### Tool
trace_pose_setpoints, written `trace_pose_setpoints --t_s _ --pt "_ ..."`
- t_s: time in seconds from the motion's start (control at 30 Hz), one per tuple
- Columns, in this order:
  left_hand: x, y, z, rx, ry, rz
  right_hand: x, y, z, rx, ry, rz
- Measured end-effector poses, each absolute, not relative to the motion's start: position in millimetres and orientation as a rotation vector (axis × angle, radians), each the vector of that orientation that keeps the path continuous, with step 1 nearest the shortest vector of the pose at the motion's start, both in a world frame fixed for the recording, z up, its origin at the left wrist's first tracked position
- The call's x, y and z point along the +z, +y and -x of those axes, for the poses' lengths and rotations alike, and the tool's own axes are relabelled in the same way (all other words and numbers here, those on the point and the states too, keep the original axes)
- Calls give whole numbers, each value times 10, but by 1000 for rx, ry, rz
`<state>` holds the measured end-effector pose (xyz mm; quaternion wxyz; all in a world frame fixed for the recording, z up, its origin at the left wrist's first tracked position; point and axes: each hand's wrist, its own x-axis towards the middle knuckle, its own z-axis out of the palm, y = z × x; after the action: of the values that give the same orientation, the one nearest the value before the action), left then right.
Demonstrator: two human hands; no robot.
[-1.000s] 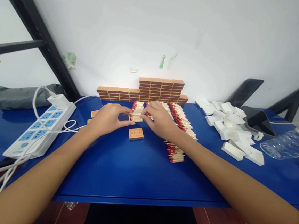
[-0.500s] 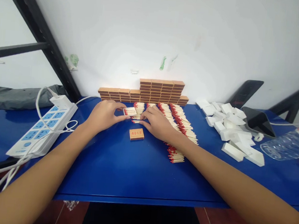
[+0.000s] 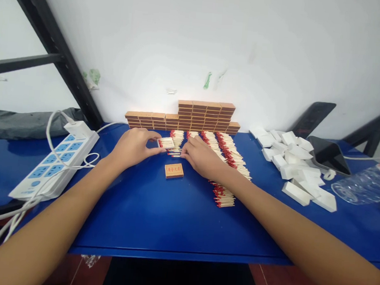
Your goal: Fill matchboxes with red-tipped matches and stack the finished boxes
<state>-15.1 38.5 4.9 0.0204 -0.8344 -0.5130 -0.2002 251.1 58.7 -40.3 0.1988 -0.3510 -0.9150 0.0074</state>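
"What does our left hand (image 3: pixel 130 148) pinch?"
"The white tray (image 3: pixel 168 148) of matches, near the bench's (image 3: pixel 156 219) back edge."
"Our right (image 3: pixel 203 158)?"
"Bunched beside loose matches (image 3: pixel 175 155); we can't tell its grip. The orange matchbox (image 3: pixel 174 171) lies nearer our front edge."

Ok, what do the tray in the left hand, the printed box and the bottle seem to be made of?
The tray looks like white card, matte, with pale, straight-edged walls. The printed box seems cardboard, with orange-brown faces and crisp edges; its sheen is unclear. The bottle looks like glossy clear plastic: see-through, ribbed, with highlights.
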Motion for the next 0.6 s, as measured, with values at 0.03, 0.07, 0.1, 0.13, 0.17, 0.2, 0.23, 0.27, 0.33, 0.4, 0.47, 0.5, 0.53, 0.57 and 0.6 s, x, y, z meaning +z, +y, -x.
trace_pose_setpoints --t_s 0.03,0.07,0.1,0.13,0.17,0.2,0.23,0.27,0.33,0.4,0.47,0.5,0.53,0.57,0.6 --pt "50 382 148 -625 -1586 2592 -387 591 -2526 6 -2547 984" --pt "49 377 141 -628 -1576 2601 -369 595 -2538 -9 -2523 985" --pt "44 369 131 -634 -1561 2612 -352 598 -2545 -24 -2490 986" --pt "35 360 116 -640 -1540 2626 -335 596 -2548 -38 -2452 987" --pt "22 349 97 -651 -1518 2639 -320 590 -2543 -53 -2417 988" --pt "4 337 75 -668 -1496 2649 -308 578 -2533 -64 -2394 985" --pt "-16 326 52 -688 -1475 2657 -298 560 -2518 -72 -2386 977" --pt "-37 315 30 -710 -1455 2668 -291 538 -2500 -81 -2392 968" --pt "-71 300 -4 -747 -1420 2698 -280 495 -2465 -97 -2423 945" --pt "-81 295 -15 -766 -1406 2722 -270 470 -2449 -96 -2435 917" --pt "-63 302 0 -762 -1430 2716 -265 477 -2457 -75 -2399 905" --pt "-46 311 16 -753 -1454 2701 -268 492 -2467 -59 -2371 908" --pt "-27 321 37 -740 -1482 2678 -275 511 -2479 -45 -2344 918" --pt "-7 333 60 -726 -1510 2651 -288 532 -2489 -33 -2328 933" --pt "12 345 84 -714 -1538 2621 -307 552 -2496 -22 -2330 944"
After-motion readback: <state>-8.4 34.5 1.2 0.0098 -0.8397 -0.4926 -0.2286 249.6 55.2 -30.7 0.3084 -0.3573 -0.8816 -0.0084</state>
